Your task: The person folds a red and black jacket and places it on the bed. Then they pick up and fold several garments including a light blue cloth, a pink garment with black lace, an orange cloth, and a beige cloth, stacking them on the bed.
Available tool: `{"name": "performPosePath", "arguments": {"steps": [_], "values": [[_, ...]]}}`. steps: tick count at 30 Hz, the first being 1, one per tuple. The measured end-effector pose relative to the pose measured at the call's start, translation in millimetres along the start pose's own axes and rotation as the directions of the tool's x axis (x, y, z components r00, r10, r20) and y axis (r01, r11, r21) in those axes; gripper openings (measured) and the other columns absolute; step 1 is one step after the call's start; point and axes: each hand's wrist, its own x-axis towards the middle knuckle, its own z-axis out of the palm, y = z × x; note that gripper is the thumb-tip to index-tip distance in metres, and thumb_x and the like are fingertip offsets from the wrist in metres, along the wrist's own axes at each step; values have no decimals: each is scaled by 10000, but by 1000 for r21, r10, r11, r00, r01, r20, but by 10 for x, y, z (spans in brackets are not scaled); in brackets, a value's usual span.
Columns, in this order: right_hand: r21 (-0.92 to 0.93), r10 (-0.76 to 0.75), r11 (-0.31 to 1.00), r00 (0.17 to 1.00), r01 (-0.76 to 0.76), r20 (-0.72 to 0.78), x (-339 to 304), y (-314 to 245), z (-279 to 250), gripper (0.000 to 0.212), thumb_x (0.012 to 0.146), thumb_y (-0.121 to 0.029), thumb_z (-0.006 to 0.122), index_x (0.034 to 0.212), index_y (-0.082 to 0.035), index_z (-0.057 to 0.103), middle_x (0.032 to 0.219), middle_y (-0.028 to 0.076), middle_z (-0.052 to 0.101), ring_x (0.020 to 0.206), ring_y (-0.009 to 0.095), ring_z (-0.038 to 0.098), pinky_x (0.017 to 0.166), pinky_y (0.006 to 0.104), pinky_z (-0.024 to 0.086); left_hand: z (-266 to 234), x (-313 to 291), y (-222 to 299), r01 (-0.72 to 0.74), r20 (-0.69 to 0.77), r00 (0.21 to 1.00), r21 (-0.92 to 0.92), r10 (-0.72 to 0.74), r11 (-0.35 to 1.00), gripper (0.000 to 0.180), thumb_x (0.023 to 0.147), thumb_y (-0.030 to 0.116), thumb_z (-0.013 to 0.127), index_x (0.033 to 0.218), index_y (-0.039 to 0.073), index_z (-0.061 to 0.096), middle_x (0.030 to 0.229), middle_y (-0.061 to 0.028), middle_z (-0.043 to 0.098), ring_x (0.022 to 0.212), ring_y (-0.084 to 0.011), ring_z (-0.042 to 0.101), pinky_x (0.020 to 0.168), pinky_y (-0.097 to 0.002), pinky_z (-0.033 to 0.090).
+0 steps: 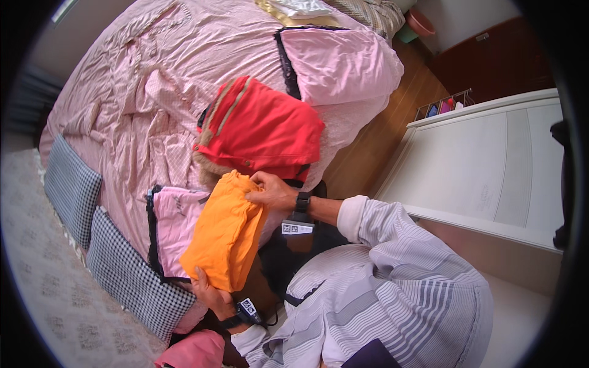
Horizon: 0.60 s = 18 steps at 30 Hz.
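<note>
Home bedroom, pink bed (pixel 141 104), likely wardrobe (pixel 491 165)

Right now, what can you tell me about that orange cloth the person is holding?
The orange cloth is a plain, soft-looking garment or fabric, folded into a long bundle with creases along it. It is held slanted above the bed's edge, over a pink folded piece. The right hand pinches its upper end with the fingers; the left hand supports its lower end from beneath. Its kind cannot be told.

Bed (pixel 123 110) with crumpled pink sheet fills upper left. Two checked pillows (pixel 104 233) along its left edge. Wood floor (pixel 374 141) right of bed. White cabinet (pixel 491 165) at right, dark wooden door (pixel 491 58) behind. Daylight, soft.
</note>
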Motion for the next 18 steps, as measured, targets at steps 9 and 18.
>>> {"name": "performPosePath", "arguments": {"steps": [9, 18], "values": [[407, 12, 905, 948, 124, -318, -939, -133, -2341, 363, 896, -90, 709, 1205, 24, 557, 1086, 88, 646, 984, 158, 630, 893, 312, 522, 2226, -481, -1125, 97, 96, 987, 296, -131, 950, 288, 1013, 127, 560, 1260, -19, 540, 1215, -123, 648, 1083, -219, 646, 959, -359, 519], [506, 17, 815, 860, 283, -510, -1171, -249, -3840, 453, 899, -116, 711, 1268, 67, 523, 1141, 102, 635, 1053, 171, 621, 957, 305, 496, 3540, -245, -1946, 220, 351, 894, 198, -279, 955, 271, 1014, 119, 563, 1245, -21, 541, 1232, -137, 651, 1076, -227, 661, 957, -366, 534]]}}
